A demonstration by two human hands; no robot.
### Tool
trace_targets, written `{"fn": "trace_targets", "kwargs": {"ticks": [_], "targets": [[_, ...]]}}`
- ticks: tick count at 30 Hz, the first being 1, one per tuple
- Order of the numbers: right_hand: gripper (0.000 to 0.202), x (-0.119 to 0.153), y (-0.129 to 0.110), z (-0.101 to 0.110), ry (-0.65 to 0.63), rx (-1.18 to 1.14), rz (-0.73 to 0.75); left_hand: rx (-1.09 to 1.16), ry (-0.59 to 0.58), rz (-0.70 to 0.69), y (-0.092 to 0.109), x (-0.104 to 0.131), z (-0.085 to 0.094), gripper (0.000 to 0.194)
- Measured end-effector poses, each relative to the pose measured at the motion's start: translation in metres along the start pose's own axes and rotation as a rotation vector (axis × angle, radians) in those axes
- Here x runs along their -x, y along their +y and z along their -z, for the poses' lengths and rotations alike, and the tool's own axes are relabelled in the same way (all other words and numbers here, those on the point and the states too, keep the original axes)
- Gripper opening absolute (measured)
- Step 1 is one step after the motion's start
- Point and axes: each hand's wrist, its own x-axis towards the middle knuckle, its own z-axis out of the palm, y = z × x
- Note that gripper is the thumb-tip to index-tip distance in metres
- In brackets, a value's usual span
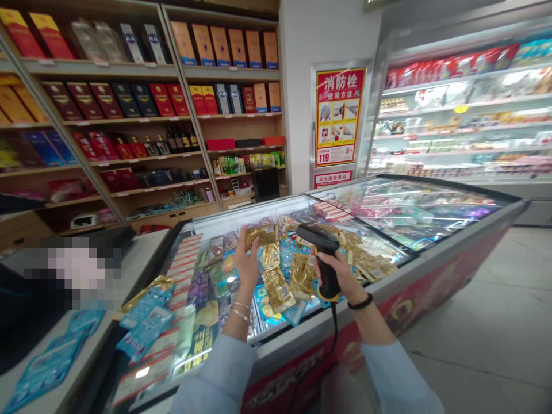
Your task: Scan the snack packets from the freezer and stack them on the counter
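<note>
A gold packet (266, 233) is gripped at its left end between the thumb and fingers of my left hand (247, 261), above the freezer's glass top. My right hand (340, 273) is wrapped around the handle of a black and yellow barcode scanner (330, 261), whose head tilts toward the left over the packets. Between and beyond my hands, loose gold packets (278, 288) and blue packets (294, 311) lie piled on the glass. The scanner's cable hangs down in front of the freezer.
More blue packets (146, 325) lie at the freezer's left end, and others (54, 359) on the counter (97, 345). The chest freezer (435, 259) stretches right. Shelves of boxed goods (125, 118) stand behind; a lit display fridge (466, 106) is at the back right.
</note>
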Motion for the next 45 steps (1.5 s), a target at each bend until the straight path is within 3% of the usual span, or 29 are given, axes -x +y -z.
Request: {"fn": "trace_targets", "kwargs": {"ticks": [3, 10, 14, 24, 31, 42, 45], "targets": [[0.031, 0.0, -0.011, 0.005, -0.019, 0.065, -0.015, 0.04, 0.02, 0.026, 0.0, -0.002, 0.002, 0.058], [0.033, 0.013, -0.003, 0.018, 0.035, 0.113, -0.054, 0.088, 0.031, 0.081, -0.003, -0.005, 0.004, 0.06], [0.034, 0.017, -0.005, 0.024, 0.048, 0.108, -0.055, 0.127, 0.065, 0.13, -0.003, -0.006, 0.004, 0.071], [0.031, 0.024, -0.009, 0.012, -0.053, 0.114, -0.07, 0.173, 0.065, 0.13, 0.001, -0.004, 0.005, 0.076], [0.03, 0.026, -0.013, 0.02, -0.058, 0.094, -0.065, 0.18, 0.083, 0.109, 0.001, -0.005, 0.005, 0.074], [0.037, 0.025, 0.015, 0.029, 0.11, -0.008, -0.093, 0.149, 0.066, 0.106, -0.003, -0.004, 0.005, 0.074], [0.037, 0.027, 0.016, 0.031, 0.138, -0.023, -0.101, 0.146, 0.045, 0.114, -0.005, -0.003, 0.003, 0.066]]}}
